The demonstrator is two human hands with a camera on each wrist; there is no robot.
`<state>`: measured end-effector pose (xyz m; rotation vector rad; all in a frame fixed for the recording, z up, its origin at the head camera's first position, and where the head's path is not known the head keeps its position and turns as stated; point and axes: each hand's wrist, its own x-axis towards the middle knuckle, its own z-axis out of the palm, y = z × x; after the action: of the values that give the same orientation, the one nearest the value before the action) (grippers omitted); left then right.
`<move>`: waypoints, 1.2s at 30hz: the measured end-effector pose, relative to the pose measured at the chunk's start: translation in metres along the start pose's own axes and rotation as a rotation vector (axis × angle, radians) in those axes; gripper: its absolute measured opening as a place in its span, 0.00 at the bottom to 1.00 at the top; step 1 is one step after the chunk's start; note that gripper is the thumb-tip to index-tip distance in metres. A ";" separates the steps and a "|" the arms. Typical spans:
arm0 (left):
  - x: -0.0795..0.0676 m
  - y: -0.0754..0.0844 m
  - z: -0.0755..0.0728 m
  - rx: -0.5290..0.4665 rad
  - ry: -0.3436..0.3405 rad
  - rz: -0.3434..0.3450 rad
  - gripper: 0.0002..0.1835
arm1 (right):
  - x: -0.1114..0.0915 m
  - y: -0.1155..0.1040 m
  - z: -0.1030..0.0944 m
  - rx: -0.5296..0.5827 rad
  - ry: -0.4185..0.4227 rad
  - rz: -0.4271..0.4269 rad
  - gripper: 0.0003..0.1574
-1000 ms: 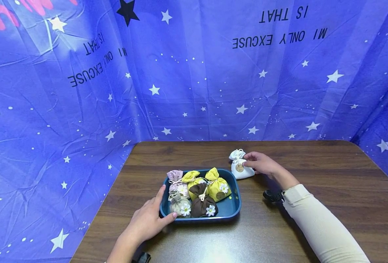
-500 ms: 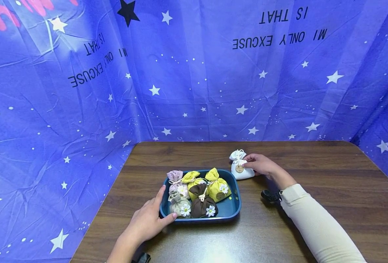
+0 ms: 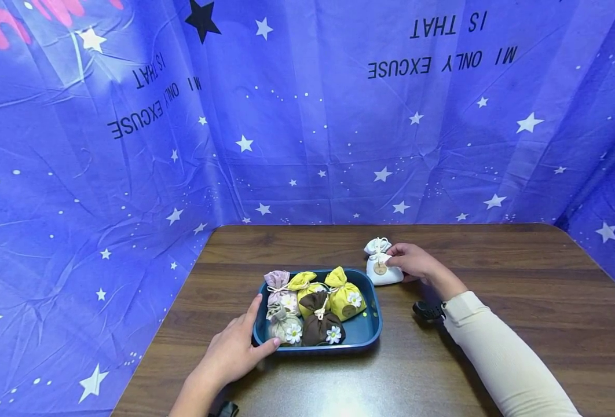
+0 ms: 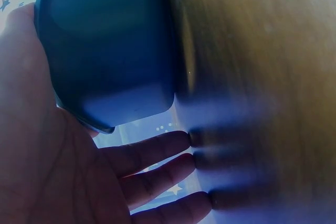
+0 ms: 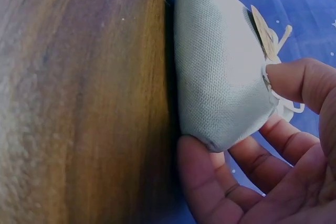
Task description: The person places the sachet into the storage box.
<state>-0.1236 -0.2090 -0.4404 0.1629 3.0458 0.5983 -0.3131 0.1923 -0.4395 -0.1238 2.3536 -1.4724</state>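
A white drawstring pouch point(image 3: 384, 273) with a round wooden tag stands on the table just behind the blue tray's right corner. My right hand point(image 3: 417, 262) holds its right side, the thumb on the front near the cord. In the right wrist view the fingers point(image 5: 262, 161) curl behind and under the pouch point(image 5: 220, 72). My left hand point(image 3: 237, 347) rests against the left end of the blue tray point(image 3: 362, 346), thumb and forefinger along its rim. The other fingers point(image 4: 157, 177) of that hand reach down, nearly straight, to the tabletop in the left wrist view.
Inside the tray lie a pink pouch point(image 3: 278, 284), two yellow pouches point(image 3: 341, 301), a grey pouch point(image 3: 281, 327) and a dark brown pouch point(image 3: 320, 330). The tray's right end shows bare floor. A blue starry curtain point(image 3: 328, 145) hangs behind the wooden table point(image 3: 521, 289).
My right forearm has shifted slightly left. The white pouch stays almost in place, held by the same hand. The left hand and the tray have not visibly moved.
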 end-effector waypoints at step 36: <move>0.001 -0.001 0.001 0.011 0.001 0.001 0.56 | -0.030 -0.011 -0.005 0.054 0.029 -0.176 0.18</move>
<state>-0.1243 -0.2098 -0.4417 0.1642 3.0504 0.5814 -0.2882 0.1993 -0.4201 -0.3047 2.3753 -1.6267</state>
